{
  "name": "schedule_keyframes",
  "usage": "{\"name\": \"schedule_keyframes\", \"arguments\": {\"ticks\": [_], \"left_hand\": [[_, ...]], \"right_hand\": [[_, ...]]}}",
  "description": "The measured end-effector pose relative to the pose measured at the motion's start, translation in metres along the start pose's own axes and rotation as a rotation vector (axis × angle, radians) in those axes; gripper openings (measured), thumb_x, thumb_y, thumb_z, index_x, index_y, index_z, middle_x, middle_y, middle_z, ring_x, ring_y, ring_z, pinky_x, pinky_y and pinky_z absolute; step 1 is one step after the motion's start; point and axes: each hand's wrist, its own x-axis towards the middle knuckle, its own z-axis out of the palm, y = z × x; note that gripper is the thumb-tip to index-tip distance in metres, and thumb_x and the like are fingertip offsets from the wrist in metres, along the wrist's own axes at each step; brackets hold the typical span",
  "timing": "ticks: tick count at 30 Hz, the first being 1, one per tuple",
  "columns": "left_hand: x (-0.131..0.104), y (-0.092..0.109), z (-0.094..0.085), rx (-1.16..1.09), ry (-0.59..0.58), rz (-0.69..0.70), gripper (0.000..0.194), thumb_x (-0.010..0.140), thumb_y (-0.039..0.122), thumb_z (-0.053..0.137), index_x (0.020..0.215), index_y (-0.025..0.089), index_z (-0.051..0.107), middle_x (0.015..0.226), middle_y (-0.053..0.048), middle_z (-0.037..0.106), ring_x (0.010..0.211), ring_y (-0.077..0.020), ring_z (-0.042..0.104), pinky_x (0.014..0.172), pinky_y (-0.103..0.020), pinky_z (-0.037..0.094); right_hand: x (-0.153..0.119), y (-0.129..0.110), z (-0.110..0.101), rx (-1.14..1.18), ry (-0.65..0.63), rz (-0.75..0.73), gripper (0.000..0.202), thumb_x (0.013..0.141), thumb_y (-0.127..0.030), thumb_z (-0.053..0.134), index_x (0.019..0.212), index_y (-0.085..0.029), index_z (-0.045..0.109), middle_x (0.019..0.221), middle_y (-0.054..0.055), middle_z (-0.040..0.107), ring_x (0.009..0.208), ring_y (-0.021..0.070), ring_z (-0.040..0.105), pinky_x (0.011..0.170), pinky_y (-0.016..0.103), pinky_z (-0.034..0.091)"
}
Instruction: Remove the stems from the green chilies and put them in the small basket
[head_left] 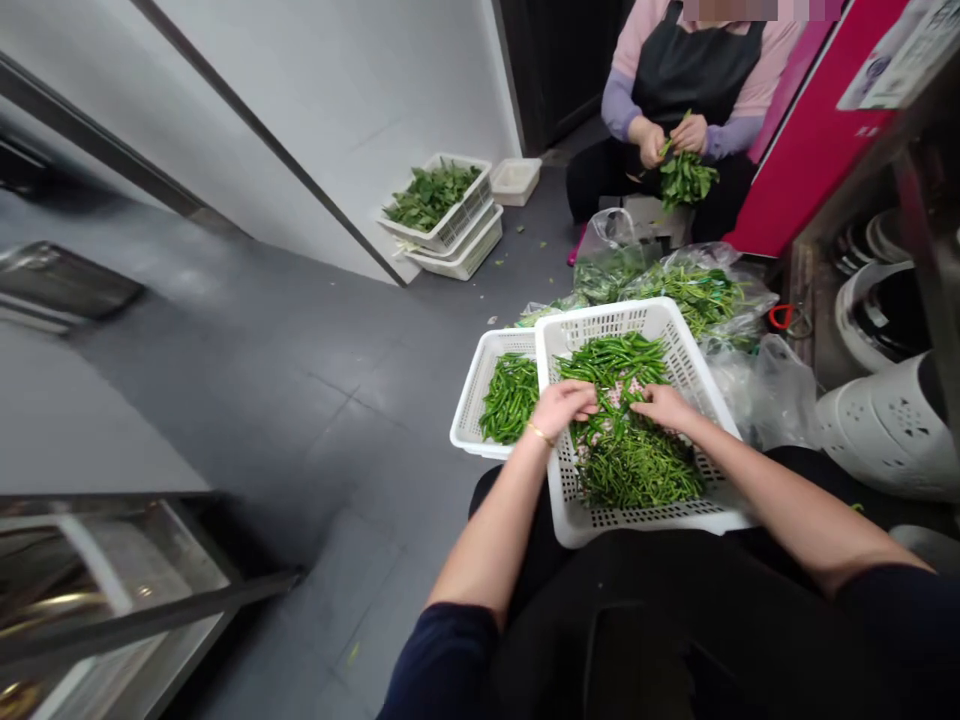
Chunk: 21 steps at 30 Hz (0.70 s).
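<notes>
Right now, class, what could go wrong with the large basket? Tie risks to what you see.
The far pile and near pile lie close together in the large basket and could mix. The left hand and right hand are both inside, neither gripping it, so a knock might tip it.

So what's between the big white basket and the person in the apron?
Mostly greens and clear bags. The head view shows them past the big basket, before the person.
</notes>
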Motion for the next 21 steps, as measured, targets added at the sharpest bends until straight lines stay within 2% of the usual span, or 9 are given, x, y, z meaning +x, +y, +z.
{"name": "schedule_keyframes", "arguments": {"ticks": [3, 6, 9, 10, 12, 15, 17, 21], "left_hand": [[0.003, -0.03, 0.049, 0.077, -0.01, -0.024, 0.033, 0.067, 0.035, 0.071, 0.09, 0.013, 0.061, 0.063, 0.001, 0.059, 0.055, -0.0056, 0.053, 0.054, -0.017, 0.043], [0.007, -0.06, 0.069, -0.028, -0.044, -0.083, 0.037, 0.07, 0.04, 0.067, 0.095, 0.014, 0.057, 0.061, 0.004, 0.054, 0.049, -0.0036, 0.049, 0.051, -0.017, 0.042], [0.004, -0.07, 0.064, -0.133, -0.061, -0.108, 0.039, 0.073, 0.041, 0.064, 0.099, 0.014, 0.054, 0.063, 0.003, 0.056, 0.049, -0.0065, 0.053, 0.051, -0.021, 0.045], [0.002, -0.069, 0.06, -0.156, -0.106, -0.111, 0.04, 0.073, 0.041, 0.065, 0.099, 0.013, 0.054, 0.064, 0.002, 0.058, 0.05, -0.0082, 0.055, 0.052, -0.022, 0.045], [0.0, -0.065, 0.051, -0.209, -0.231, -0.114, 0.043, 0.07, 0.042, 0.067, 0.098, 0.012, 0.054, 0.068, -0.002, 0.062, 0.054, -0.0114, 0.06, 0.055, -0.025, 0.047], [-0.001, -0.057, 0.041, -0.266, -0.352, -0.098, 0.046, 0.064, 0.044, 0.073, 0.09, 0.01, 0.056, 0.069, -0.006, 0.064, 0.059, -0.0137, 0.062, 0.06, -0.027, 0.048], [-0.001, -0.053, 0.036, -0.234, -0.406, -0.072, 0.047, 0.061, 0.046, 0.074, 0.085, 0.009, 0.057, 0.068, -0.007, 0.064, 0.057, -0.0132, 0.061, 0.059, -0.027, 0.047], [-0.007, -0.048, 0.031, -0.158, -0.598, -0.116, 0.044, 0.064, 0.042, 0.074, 0.087, 0.008, 0.059, 0.069, -0.007, 0.065, 0.055, -0.0116, 0.059, 0.056, -0.024, 0.045]], "right_hand": [[-0.022, -0.003, 0.008, 0.408, 0.03, -0.041, 0.034, 0.082, -0.051, 0.044, 0.082, -0.018, 0.053, 0.059, 0.001, 0.062, 0.052, 0.0156, 0.061, 0.051, 0.025, 0.047], [-0.041, -0.011, 0.015, 0.699, 0.014, -0.142, 0.03, 0.075, -0.049, 0.055, 0.075, -0.019, 0.053, 0.056, -0.001, 0.061, 0.049, 0.014, 0.059, 0.049, 0.025, 0.047], [-0.048, -0.013, 0.011, 0.879, -0.14, -0.148, 0.032, 0.073, -0.048, 0.059, 0.082, -0.018, 0.059, 0.065, 0.003, 0.066, 0.054, 0.0143, 0.062, 0.052, 0.026, 0.05], [-0.048, -0.012, 0.008, 0.946, -0.174, -0.117, 0.035, 0.072, -0.05, 0.06, 0.084, -0.017, 0.06, 0.068, 0.005, 0.067, 0.054, 0.0139, 0.061, 0.051, 0.026, 0.05], [-0.046, -0.012, -0.001, 1.024, -0.162, -0.045, 0.039, 0.07, -0.054, 0.062, 0.08, -0.016, 0.06, 0.064, 0.004, 0.065, 0.05, 0.0116, 0.058, 0.046, 0.024, 0.048], [-0.042, -0.014, -0.011, 0.965, -0.087, -0.026, 0.041, 0.068, -0.057, 0.064, 0.066, -0.016, 0.055, 0.049, -0.001, 0.056, 0.041, 0.0082, 0.049, 0.041, 0.021, 0.041], [-0.041, -0.017, -0.015, 0.871, -0.095, -0.072, 0.042, 0.068, -0.057, 0.064, 0.061, -0.017, 0.051, 0.044, -0.004, 0.049, 0.038, 0.0076, 0.045, 0.039, 0.02, 0.037], [-0.043, -0.02, -0.017, 0.793, -0.31, -0.22, 0.041, 0.075, -0.059, 0.054, 0.066, -0.019, 0.052, 0.041, -0.007, 0.04, 0.034, 0.0072, 0.035, 0.036, 0.022, 0.031]]}}
